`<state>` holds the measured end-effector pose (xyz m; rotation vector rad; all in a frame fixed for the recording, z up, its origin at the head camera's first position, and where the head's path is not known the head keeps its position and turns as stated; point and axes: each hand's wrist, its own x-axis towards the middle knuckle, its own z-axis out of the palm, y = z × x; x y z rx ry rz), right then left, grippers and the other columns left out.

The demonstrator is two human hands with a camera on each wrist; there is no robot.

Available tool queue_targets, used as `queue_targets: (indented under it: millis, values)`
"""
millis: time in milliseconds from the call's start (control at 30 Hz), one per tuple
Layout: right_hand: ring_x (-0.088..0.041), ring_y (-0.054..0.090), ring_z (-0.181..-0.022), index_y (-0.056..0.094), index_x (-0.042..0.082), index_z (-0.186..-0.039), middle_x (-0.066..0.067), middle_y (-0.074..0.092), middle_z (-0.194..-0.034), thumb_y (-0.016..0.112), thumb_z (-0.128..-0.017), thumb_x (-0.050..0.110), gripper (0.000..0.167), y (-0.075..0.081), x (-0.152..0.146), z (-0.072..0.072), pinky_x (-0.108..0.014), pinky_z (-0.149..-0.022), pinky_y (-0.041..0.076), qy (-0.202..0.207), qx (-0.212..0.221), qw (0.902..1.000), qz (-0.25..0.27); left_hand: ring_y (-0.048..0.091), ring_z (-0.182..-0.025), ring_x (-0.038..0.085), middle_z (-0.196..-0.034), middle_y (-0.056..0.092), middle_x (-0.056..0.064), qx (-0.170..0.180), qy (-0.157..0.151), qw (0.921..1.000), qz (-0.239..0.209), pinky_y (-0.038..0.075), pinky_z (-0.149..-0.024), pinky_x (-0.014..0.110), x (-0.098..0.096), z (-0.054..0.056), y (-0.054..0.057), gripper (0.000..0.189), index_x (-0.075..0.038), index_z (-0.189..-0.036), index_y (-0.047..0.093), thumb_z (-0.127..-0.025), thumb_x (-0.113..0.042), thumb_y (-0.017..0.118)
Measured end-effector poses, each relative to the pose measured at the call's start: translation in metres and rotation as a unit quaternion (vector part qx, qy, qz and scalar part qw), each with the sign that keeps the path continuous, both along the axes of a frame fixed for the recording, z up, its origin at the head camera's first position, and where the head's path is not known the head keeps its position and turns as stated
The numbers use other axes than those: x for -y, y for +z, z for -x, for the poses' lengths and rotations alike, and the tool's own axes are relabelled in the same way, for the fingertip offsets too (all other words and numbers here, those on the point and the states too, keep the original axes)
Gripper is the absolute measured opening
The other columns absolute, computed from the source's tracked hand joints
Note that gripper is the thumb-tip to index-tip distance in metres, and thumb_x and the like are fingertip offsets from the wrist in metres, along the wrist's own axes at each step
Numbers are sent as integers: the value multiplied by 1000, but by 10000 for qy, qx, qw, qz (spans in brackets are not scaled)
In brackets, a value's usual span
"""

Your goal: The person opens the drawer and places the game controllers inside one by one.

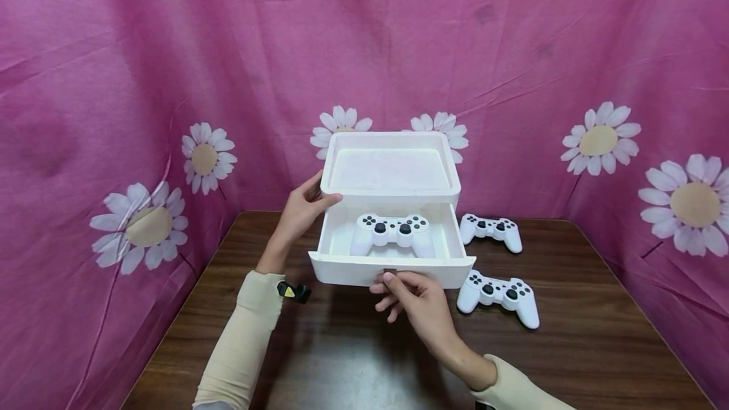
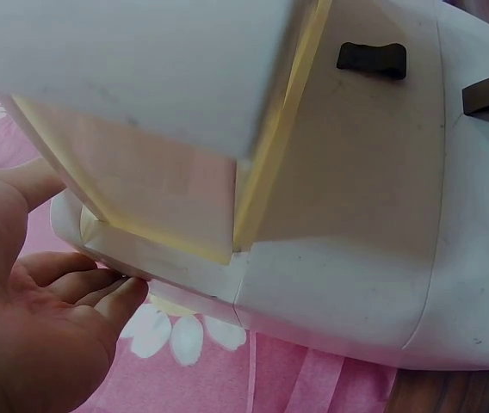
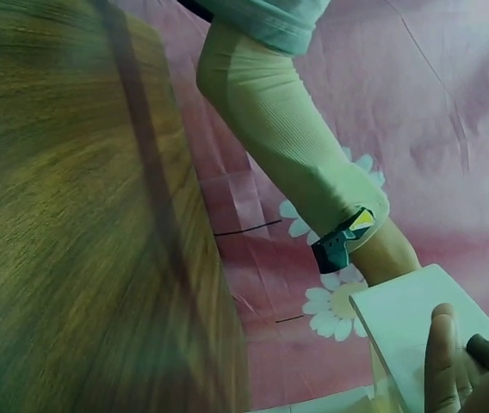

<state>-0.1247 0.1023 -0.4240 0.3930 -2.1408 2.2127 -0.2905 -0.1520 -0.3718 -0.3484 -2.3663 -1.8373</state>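
One game controller (image 1: 393,235) lies sideways in the drawer (image 1: 342,272), past the nearer right hand (image 1: 420,307) pinching the tab (image 1: 390,270); the left hand (image 1: 299,212) grips the box (image 1: 393,195).

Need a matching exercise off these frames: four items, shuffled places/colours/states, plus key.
Column 1
1. Drawer
2. Right grip
3. Left grip
4. Tabletop

Column 2
A. At the left side of the white cabinet
B. Brown, wood-grained
C. Open, with one white gamepad inside
D. At the dark pull tab

Pairs: 1-C, 2-D, 3-A, 4-B
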Motion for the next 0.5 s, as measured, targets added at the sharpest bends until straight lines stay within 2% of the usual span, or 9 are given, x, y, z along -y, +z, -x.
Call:
queue_targets:
  millis: [267, 500]
  values:
    - [-15, 77, -66, 79, -5, -109, -21, 82, -96, 68, -106, 17, 24, 3, 0, 3, -38, -51, 63, -60, -112, 9999, -23, 48, -152, 25, -168, 45, 6, -22, 36, 10000, -38, 48, -122, 45, -1, -3, 3, 83, -20, -164, 44, -93, -32, 86]
    - [-14, 76, -64, 79, -7, -108, -24, 80, -94, 69, -105, 15, 25, 6, 0, 14, -35, -50, 62, -135, -99, 9998, -73, 48, -152, 26, -168, 45, 7, -4, 55, 10000, 55, 48, -122, 45, -1, -2, 3, 84, -21, -164, 44, -92, -35, 86]
